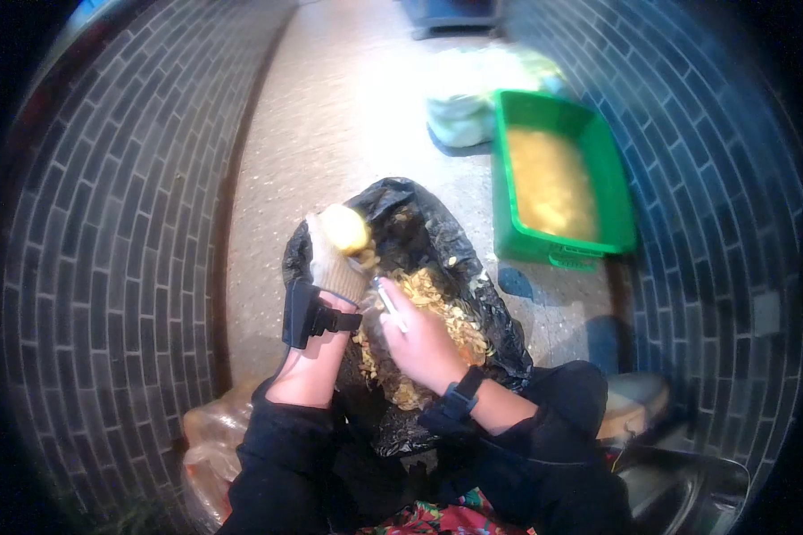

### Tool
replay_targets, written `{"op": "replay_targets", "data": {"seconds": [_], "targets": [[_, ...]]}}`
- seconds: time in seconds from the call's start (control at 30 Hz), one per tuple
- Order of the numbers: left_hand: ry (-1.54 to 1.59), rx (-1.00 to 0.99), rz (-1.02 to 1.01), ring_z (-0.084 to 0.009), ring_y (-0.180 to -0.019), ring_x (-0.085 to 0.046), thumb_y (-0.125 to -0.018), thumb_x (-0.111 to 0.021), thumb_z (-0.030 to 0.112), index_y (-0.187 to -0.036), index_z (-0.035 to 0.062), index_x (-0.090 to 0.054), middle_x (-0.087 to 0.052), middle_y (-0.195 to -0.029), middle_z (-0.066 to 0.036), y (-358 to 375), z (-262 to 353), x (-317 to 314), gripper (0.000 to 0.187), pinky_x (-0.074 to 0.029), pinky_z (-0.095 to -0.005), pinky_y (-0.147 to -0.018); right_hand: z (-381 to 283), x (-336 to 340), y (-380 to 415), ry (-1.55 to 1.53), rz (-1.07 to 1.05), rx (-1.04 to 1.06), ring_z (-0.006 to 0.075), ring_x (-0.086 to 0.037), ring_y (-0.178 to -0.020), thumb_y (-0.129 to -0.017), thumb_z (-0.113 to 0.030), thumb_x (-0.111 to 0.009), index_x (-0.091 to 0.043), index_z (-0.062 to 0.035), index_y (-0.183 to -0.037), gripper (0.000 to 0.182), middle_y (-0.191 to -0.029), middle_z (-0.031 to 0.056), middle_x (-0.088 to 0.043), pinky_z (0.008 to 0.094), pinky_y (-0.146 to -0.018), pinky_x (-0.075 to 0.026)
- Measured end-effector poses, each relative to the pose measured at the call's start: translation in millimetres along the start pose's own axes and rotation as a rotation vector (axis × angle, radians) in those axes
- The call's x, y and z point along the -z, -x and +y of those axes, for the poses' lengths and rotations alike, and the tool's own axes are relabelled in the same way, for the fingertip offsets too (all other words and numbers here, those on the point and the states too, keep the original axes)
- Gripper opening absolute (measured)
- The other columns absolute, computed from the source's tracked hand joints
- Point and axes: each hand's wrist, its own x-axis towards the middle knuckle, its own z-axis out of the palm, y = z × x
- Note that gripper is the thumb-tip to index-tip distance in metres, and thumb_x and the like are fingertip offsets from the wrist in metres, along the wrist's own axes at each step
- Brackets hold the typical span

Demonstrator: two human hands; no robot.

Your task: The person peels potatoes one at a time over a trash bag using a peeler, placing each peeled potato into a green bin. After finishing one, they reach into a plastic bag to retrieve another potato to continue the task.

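My left hand (335, 259), in a pale knit glove, is closed around a peeled yellow potato (344, 228) above the far left part of a black plastic bag (388, 198). My bare right hand (419, 343) grips a slim, pale-handled tool (389, 303) with a dark end; whether it is a peeler or a small knife I cannot make out. This tool is apart from the potato, just below and to the right of the gloved wrist. Under both hands, a heap of yellowish peelings (424, 290) lies in the spread bag.
A green crate (562, 105) holding a blurred yellow mass stands at right by the tiled wall (687, 178). Behind it sits a whitish bag (459, 116). Clear plastic (214, 446) lies lower left, a shiny metal container (687, 490) lower right. Brick-patterned walls flank the floor.
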Motion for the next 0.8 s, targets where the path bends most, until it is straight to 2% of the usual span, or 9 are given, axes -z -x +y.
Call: {"op": "replay_targets", "data": {"seconds": [0.07,0.13,0.2,0.23,0.37,0.6,0.67,0.7,0.8], "targets": [[0.226,0.324,-0.018,-0.0213,-0.067,-0.062,-0.096,-0.045,0.06,-0.101,0.0077,-0.063,-0.065,-0.082,-0.008,-15,3,2,0.055,-0.054,-0.0331,-0.059,-5,18,-7,-0.065,0.054,-0.028,0.0331,-0.066,-0.065,-0.095,-0.021,-0.054,-0.049,-0.018,-0.141,0.047,-0.076,0.0193,-0.066,0.0415,-0.061,-0.052],[0.271,0.361,-0.082,-0.0216,-0.065,-0.061,-0.096,-0.045,0.059,-0.099,0.0115,-0.064,-0.064,-0.078,-0.007,-3,15,-8,0.051,-0.054,-0.034,-0.059,-18,46,-13,-0.085,0.051,-0.1,0.0286,-0.065,-0.061,-0.097,-0.023,-0.053,-0.05,-0.0177,-0.141,0.045,-0.074,0.0177,-0.066,0.038,-0.06,-0.052],[0.192,0.384,-0.146,-0.0224,-0.068,-0.063,-0.096,-0.047,0.059,-0.101,0.0127,-0.065,-0.067,-0.083,-0.008,-13,7,-2,0.05,-0.054,-0.0352,-0.064,-8,57,-21,-0.101,0.149,-0.044,0.0254,-0.063,-0.056,-0.098,-0.026,-0.053,-0.053,-0.0176,-0.138,0.042,-0.069,0.0164,-0.064,0.037,-0.058,-0.049],[0.151,0.365,-0.227,-0.0221,-0.078,-0.066,-0.098,-0.048,0.054,-0.106,0.012,-0.065,-0.069,-0.09,-0.008,-10,4,0,0.046,-0.055,-0.0353,-0.074,-8,66,-24,-0.08,0.112,-0.12,0.0255,-0.061,-0.054,-0.099,-0.026,-0.052,-0.054,-0.0164,-0.137,0.04,-0.064,0.0169,-0.061,0.0373,-0.057,-0.047],[0.106,0.475,-0.359,-0.0207,-0.092,-0.067,-0.102,-0.045,0.043,-0.11,0.01,-0.064,-0.07,-0.099,-0.007,-2,9,-8,0.039,-0.054,-0.0367,-0.085,-4,78,-28,-0.057,0.095,-0.06,0.0307,-0.061,-0.056,-0.1,-0.024,-0.049,-0.053,-0.0152,-0.137,0.038,-0.063,0.0203,-0.057,0.0389,-0.058,-0.047],[-0.008,0.402,-0.321,-0.022,-0.086,-0.068,-0.099,-0.049,0.048,-0.109,0.0087,-0.064,-0.07,-0.097,-0.008,0,8,-14,0.043,-0.055,-0.0364,-0.08,-13,70,-26,0.047,0.076,-0.078,0.0379,-0.063,-0.063,-0.099,-0.022,-0.049,-0.051,-0.0133,-0.138,0.04,-0.069,0.0232,-0.061,0.0457,-0.061,-0.048],[0.19,0.399,-0.249,-0.0214,-0.081,-0.067,-0.097,-0.05,0.052,-0.107,0.0086,-0.064,-0.07,-0.093,-0.01,-3,8,-16,0.047,-0.055,-0.0353,-0.077,-8,55,-18,0.093,0.063,0.009,0.0337,-0.063,-0.058,-0.099,-0.019,-0.05,-0.047,-0.0158,-0.143,0.045,-0.067,0.0219,-0.06,0.0417,-0.062,-0.05],[0.147,0.369,-0.141,-0.0242,-0.075,-0.066,-0.096,-0.049,0.056,-0.104,0.0084,-0.063,-0.07,-0.088,-0.011,-6,9,-12,0.05,-0.056,-0.0371,-0.074,-8,50,-14,0.095,0.02,0.018,0.04,-0.064,-0.066,-0.098,-0.02,-0.05,-0.046,-0.0168,-0.144,0.046,-0.071,0.0241,-0.062,0.0463,-0.063,-0.05],[0.256,0.371,-0.234,-0.0281,-0.071,-0.066,-0.095,-0.047,0.06,-0.101,0.0075,-0.063,-0.069,-0.084,-0.012,-29,11,11,0.055,-0.056,-0.0394,-0.072,-6,32,-2,0.06,-0.141,-0.04,0.0407,-0.064,-0.066,-0.098,-0.022,-0.05,-0.048,-0.0171,-0.142,0.044,-0.072,0.0242,-0.062,0.0479,-0.062,-0.049]]}}
